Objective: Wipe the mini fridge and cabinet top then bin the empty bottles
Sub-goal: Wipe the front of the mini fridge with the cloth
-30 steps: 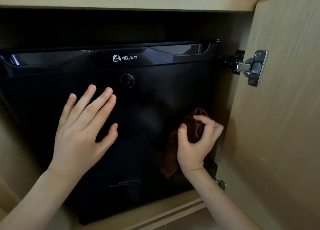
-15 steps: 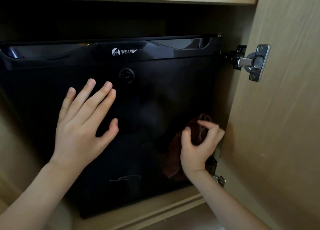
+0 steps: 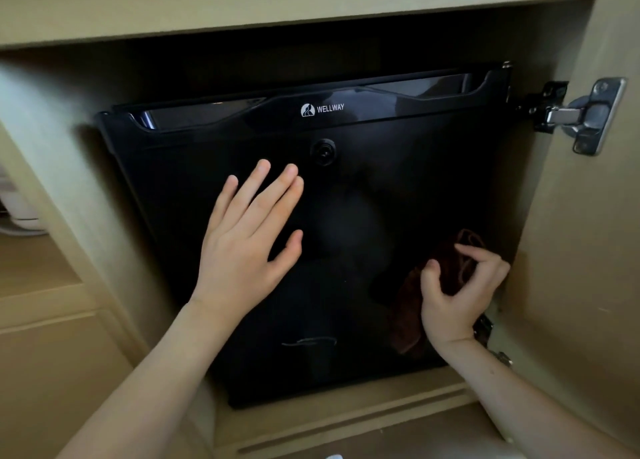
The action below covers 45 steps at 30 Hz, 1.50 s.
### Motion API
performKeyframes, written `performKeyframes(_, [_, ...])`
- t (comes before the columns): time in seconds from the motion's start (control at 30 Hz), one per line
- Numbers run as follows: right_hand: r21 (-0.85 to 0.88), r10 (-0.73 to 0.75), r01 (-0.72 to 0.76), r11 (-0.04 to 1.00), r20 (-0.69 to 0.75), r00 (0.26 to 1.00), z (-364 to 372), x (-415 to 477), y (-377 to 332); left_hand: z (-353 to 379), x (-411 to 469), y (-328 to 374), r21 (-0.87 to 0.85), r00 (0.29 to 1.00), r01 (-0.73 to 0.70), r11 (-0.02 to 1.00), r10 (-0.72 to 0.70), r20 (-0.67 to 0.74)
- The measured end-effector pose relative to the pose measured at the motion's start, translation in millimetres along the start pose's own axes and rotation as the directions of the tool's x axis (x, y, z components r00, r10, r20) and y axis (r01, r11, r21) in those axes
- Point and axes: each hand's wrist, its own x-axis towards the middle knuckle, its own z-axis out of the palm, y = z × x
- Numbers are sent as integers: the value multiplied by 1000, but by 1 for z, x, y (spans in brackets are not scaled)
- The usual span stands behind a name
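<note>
Looking down into the open cabinet (image 3: 52, 119) from the head cam: black mini fridge (image 3: 381, 195) sits inside the bay, door looks shut, WELLWAY logo (image 3: 322, 109) near its top edge, round lock (image 3: 323, 151) just below that. Flat on the door left of centre is the left hand (image 3: 242, 250), fingers straight and close together, thumb splayed, holding nothing; fingertips sit just left of the lock, not on it. Low on the door's right side I see the right hand (image 3: 453, 296), fingers curled, bunching a dark brown cloth (image 3: 407, 316) between thumb and fingers; cloth is against the door, loose end hanging down below the thumb. I can't tell how much cloth is hidden behind the palm. Faint pale streak (image 3: 308, 341) on the lower door, between the two forearms. At right the cabinet door (image 3: 571, 250) stands swung open, metal hinge (image 3: 585, 115) near its upper edge, second hinge (image 3: 485, 330) partly hidden behind the right wrist. Pale wood cabinet top (image 3: 242, 5) runs across above the fridge. Far left edge shows a white object (image 3: 17, 212), too cut off for me to identify.
</note>
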Motion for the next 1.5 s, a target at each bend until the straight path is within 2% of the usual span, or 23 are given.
performKeyframes(0.1, [16,16,-16,1000,-8,1000,5,14,-20,-5,2,-3,41,999,-40,998,39,18])
performKeyframes(0.2, [62,-6,11,998,-83,997,21,33,-52,-13,2,-16,165,994,-105,981,102,29])
performKeyframes(0.3, [92,2,11,996,-144,990,43,38,-81,-20,-1,-33,228,994,-110,968,109,16])
performKeyframes(0.37, [67,-40,49,997,-132,990,52,26,-86,-21,-6,-39,228,994,-113,967,110,28])
performKeyframes(0.47, [27,-156,156,987,2,988,48,-6,-67,-19,-9,-40,199,995,-99,975,93,38])
performKeyframes(0.57, [-32,-301,315,948,218,928,33,-29,-45,-19,-9,-39,189,995,-93,978,87,40])
performKeyframes(0.63, [-17,-318,335,942,273,908,29,-26,-45,-20,-9,-40,186,994,-102,977,95,46])
performKeyframes(0.7, [17,-325,332,943,248,912,31,-13,-57,-22,-9,-44,186,992,-122,975,113,58])
performKeyframes(0.77, [38,-311,309,950,160,937,41,7,-74,-26,-11,-48,194,989,-144,970,134,64])
performKeyframes(0.9, [65,-177,177,982,-11,984,61,24,-96,-30,-18,-54,197,990,-138,971,128,60])
performKeyframes(1.0, [44,-241,239,970,33,970,57,3,-84,-29,-21,-56,192,990,-134,972,125,57])
performKeyframes(1.07, [17,-393,395,918,147,908,49,-10,-72,-29,-21,-55,186,991,-130,974,121,56])
performKeyframes(1.13, [18,-477,485,874,222,850,46,-10,-67,-29,-20,-54,181,991,-127,975,118,60])
performKeyframes(1.2, [37,-469,473,880,209,858,47,-3,-73,-31,-19,-54,179,991,-129,975,119,68])
performKeyframes(1.3, [33,-419,418,908,112,901,57,11,-87,-34,-19,-57,169,989,-139,976,126,81])
performKeyframes(1.4, [13,-302,302,953,7,953,73,5,-101,-33,-21,-59,168,990,-133,977,121,77])
performKeyframes(1.47, [37,-269,269,963,10,963,79,-10,-104,-31,-22,-58,170,991,-128,977,117,72])
performKeyframes(1.5, [39,-314,312,949,58,948,79,-18,-101,-30,-22,-57,166,991,-124,978,114,70])
